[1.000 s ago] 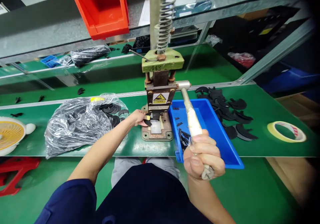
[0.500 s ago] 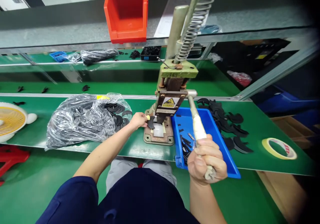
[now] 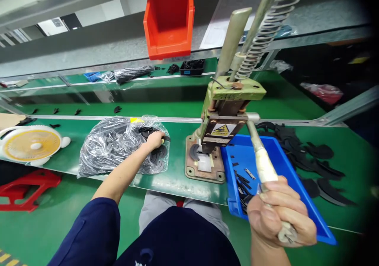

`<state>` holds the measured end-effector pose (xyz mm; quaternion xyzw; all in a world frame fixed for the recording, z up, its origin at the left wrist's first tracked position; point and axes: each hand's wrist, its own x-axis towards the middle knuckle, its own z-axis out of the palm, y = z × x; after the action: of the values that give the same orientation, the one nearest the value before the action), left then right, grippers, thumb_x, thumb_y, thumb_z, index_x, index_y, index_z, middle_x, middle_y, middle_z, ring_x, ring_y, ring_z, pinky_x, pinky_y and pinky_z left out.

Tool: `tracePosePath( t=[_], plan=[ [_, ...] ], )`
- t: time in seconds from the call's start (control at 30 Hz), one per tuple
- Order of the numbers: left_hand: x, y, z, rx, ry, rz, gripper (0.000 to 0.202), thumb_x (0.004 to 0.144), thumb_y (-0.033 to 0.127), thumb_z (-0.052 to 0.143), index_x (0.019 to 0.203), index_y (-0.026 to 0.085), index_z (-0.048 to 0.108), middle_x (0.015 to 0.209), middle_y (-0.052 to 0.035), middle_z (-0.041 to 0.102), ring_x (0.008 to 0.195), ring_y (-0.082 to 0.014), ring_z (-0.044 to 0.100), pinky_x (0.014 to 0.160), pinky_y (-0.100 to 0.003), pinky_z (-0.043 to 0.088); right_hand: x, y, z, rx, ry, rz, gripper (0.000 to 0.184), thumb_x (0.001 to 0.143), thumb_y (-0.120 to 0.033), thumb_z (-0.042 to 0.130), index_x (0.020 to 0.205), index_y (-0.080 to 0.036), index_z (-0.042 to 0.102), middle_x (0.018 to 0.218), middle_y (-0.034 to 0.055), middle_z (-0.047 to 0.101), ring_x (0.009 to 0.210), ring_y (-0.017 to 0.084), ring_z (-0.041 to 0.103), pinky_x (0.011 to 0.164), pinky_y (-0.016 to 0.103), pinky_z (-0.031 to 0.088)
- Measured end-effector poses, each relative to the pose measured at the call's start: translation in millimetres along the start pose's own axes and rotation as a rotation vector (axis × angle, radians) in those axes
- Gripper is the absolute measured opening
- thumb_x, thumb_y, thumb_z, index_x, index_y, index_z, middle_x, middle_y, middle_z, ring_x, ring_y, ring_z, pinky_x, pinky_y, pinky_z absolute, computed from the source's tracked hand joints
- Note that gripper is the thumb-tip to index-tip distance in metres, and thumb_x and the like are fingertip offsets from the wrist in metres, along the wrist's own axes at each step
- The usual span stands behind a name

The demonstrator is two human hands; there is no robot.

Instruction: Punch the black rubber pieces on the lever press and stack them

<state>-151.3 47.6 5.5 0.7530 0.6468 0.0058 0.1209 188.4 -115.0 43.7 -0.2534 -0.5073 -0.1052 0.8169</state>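
Note:
My right hand [image 3: 282,212] is wrapped round the taped lever handle [image 3: 263,161] of a green hand press [image 3: 223,112]. One black curved piece [image 3: 194,152] lies on the press base [image 3: 204,175], below the head, with neither hand on it. Over to the left, my left hand [image 3: 154,140] is at the mouth of a clear plastic bag [image 3: 109,149] full of similar dark curved pieces. Its fingers are pinched on a black curved piece, whose end juts out to the right; the rest is hidden. Something yellow covers a fingertip.
A blue tray [image 3: 296,187] of small black parts stands right of the press. More black curved pieces [image 3: 310,159] lie beyond it. At left is a white fan [image 3: 34,145], above a red stool [image 3: 32,189]. An orange bin [image 3: 170,48] sits on the shelf overhead.
My left hand has moved left from the press base to the bag, leaving the curved piece on the base. My right hand still grips the lever. The view has shifted left.

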Motion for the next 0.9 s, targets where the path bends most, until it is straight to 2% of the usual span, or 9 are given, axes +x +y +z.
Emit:
tracePosePath(
  t=[0.13, 0.23, 0.3, 0.43, 0.57, 0.67, 0.73, 0.8, 0.9],
  plan=[
    [18.4, 7.7, -2.3, 0.038, -0.044, 0.067, 0.035, 0.073, 0.004, 0.063, 0.104, 0.016, 0.075, 0.104, -0.0120, 0.071, 0.097, -0.0219, 0.065, 0.090, -0.027, 0.048, -0.2, -7.0, -7.4, -0.041, -0.065, 0.064, 0.029, 0.075, -0.021, 0.065, 0.058, -0.021, 0.041, 0.067, -0.0032, 0.062, 0.067, 0.016, 0.063, 0.078, 0.047, 0.055],
    [26.8, 6.9, -9.7, 0.022, -0.075, 0.096, 0.033, 0.066, 0.001, 0.066, 0.094, 0.015, 0.076, 0.090, -0.0084, 0.071, 0.086, -0.0203, 0.065, 0.083, -0.025, 0.049, 0.0, -9.4, -11.1, -0.053, -0.101, 0.082, 0.027, 0.076, -0.021, 0.065, 0.059, -0.021, 0.044, 0.069, -0.0036, 0.063, 0.069, 0.017, 0.063, 0.083, 0.050, 0.055],
    [26.1, 7.1, -13.1, -0.003, -0.082, 0.122, 0.028, 0.067, 0.000, 0.063, 0.087, 0.015, 0.076, 0.082, -0.0057, 0.069, 0.080, -0.0187, 0.063, 0.079, -0.025, 0.049, -0.1, -9.5, -11.9, -0.052, -0.109, 0.090, 0.025, 0.075, -0.020, 0.065, 0.060, -0.021, 0.045, 0.069, -0.0037, 0.064, 0.070, 0.017, 0.064, 0.084, 0.050, 0.055],
    [7.6, 15.7, -6.5, -0.170, 0.051, 0.240, 0.028, 0.070, 0.000, 0.054, 0.086, 0.014, 0.073, 0.085, -0.0059, 0.066, 0.083, -0.0184, 0.060, 0.080, -0.027, 0.048, -0.3, -8.4, -9.7, -0.035, -0.082, 0.087, 0.026, 0.076, -0.019, 0.066, 0.060, -0.021, 0.045, 0.068, -0.0034, 0.063, 0.070, 0.016, 0.063, 0.082, 0.048, 0.055],
    [-20.2, 29.5, 17.7, -0.367, 0.120, 0.344, 0.028, 0.068, -0.002, 0.050, 0.080, 0.015, 0.069, 0.090, -0.0062, 0.064, 0.092, -0.0190, 0.059, 0.087, -0.029, 0.048, 0.4, -8.4, -8.4, -0.022, -0.073, 0.075, 0.027, 0.077, -0.019, 0.064, 0.060, -0.021, 0.043, 0.069, -0.0031, 0.062, 0.072, 0.016, 0.064, 0.084, 0.046, 0.055],
    [-34.7, 34.3, 38.2, -0.489, 0.124, 0.268, 0.024, 0.071, 0.001, 0.049, 0.078, 0.016, 0.066, 0.087, -0.0054, 0.064, 0.092, -0.0189, 0.059, 0.087, -0.030, 0.048, 0.4, -8.3, -9.9, -0.033, -0.113, 0.070, 0.027, 0.077, -0.020, 0.063, 0.061, -0.022, 0.042, 0.071, -0.0031, 0.064, 0.072, 0.016, 0.064, 0.084, 0.047, 0.055],
    [-39.8, 34.7, 47.9, -0.641, 0.074, 0.159, 0.021, 0.075, 0.004, 0.049, 0.083, 0.016, 0.064, 0.083, -0.0031, 0.064, 0.082, -0.0163, 0.061, 0.079, -0.027, 0.050, -0.2, -8.2, -10.7, -0.038, -0.120, 0.070, 0.026, 0.078, -0.020, 0.063, 0.062, -0.022, 0.043, 0.071, -0.0030, 0.064, 0.072, 0.017, 0.064, 0.083, 0.048, 0.056],
    [-42.9, 34.8, 51.7, -0.820, 0.008, 0.045, 0.019, 0.077, 0.007, 0.050, 0.086, 0.016, 0.063, 0.079, -0.0010, 0.064, 0.072, -0.0134, 0.062, 0.071, -0.024, 0.051, -0.9, -8.2, -11.0, -0.038, -0.112, 0.070, 0.026, 0.079, -0.021, 0.063, 0.063, -0.021, 0.043, 0.071, -0.0031, 0.063, 0.073, 0.017, 0.064, 0.084, 0.048, 0.056],
    [-47.7, 36.8, 45.9, -0.975, -0.043, -0.091, 0.021, 0.074, 0.007, 0.053, 0.088, 0.014, 0.066, 0.073, 0.0000, 0.066, 0.064, -0.0115, 0.063, 0.066, -0.022, 0.050, -1.4, -9.1, -11.0, -0.035, -0.117, 0.085, 0.025, 0.080, -0.021, 0.063, 0.064, -0.021, 0.043, 0.072, -0.0032, 0.063, 0.075, 0.017, 0.064, 0.086, 0.048, 0.055]
  ],
)
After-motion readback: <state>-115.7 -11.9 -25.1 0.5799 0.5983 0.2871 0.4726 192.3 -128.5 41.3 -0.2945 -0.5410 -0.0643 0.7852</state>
